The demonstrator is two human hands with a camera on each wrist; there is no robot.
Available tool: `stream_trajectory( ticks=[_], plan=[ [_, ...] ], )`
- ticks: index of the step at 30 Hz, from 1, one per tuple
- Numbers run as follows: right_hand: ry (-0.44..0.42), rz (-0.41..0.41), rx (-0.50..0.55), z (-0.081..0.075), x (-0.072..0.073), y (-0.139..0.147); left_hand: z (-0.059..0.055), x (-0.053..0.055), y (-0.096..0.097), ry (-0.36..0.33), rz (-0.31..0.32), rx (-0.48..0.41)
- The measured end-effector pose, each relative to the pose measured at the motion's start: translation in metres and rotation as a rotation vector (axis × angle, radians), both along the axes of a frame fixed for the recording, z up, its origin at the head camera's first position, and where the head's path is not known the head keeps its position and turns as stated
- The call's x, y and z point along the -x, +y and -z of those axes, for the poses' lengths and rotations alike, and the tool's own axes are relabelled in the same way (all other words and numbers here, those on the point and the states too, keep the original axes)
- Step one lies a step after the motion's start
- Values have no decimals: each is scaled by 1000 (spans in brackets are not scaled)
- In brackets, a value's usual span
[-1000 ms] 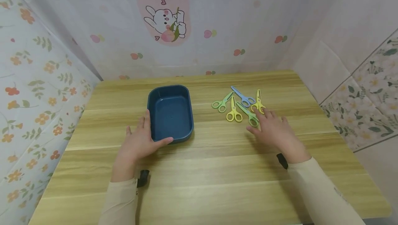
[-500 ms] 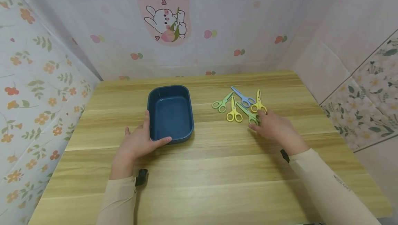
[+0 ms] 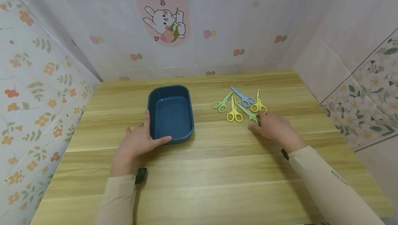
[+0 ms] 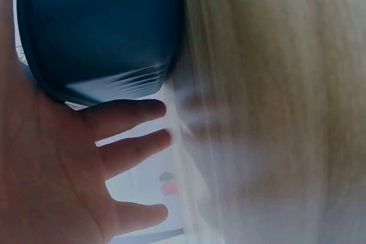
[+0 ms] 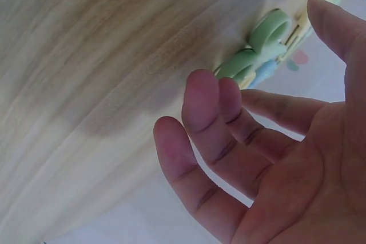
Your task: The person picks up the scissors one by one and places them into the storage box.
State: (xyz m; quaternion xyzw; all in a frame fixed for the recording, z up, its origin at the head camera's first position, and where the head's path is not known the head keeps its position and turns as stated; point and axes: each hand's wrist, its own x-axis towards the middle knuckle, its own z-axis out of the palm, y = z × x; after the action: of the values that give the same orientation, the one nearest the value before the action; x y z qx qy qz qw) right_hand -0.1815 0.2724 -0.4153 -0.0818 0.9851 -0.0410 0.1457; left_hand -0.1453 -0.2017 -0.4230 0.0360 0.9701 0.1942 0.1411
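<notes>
My left hand rests against the near left corner of a dark blue rectangular tub, thumb along its front rim. The left wrist view shows straight, spread fingers beside the tub's outer wall. At the right, my right hand reaches to the handle end of a pair of green scissors. In the right wrist view, the thumb and slightly bent fingers stand apart, with green handle loops beyond them. Whether a fingertip touches the loops, I cannot tell.
Around the green pair lie blue scissors, yellow scissors, another yellow pair and a second green pair. The wooden table meets a printed cloth at its back edge.
My right hand has drawn its fingers in toward the green scissors' handle, then stays nearly still. The left hand and the tub have hardly moved.
</notes>
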Motion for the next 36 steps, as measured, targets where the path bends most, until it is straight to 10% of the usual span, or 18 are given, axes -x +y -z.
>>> stream_trajectory(
  ticks=[36],
  plan=[
    [-18,55,69,-3,-6,-1,5,12,8,-96,-16,-187]
  ],
)
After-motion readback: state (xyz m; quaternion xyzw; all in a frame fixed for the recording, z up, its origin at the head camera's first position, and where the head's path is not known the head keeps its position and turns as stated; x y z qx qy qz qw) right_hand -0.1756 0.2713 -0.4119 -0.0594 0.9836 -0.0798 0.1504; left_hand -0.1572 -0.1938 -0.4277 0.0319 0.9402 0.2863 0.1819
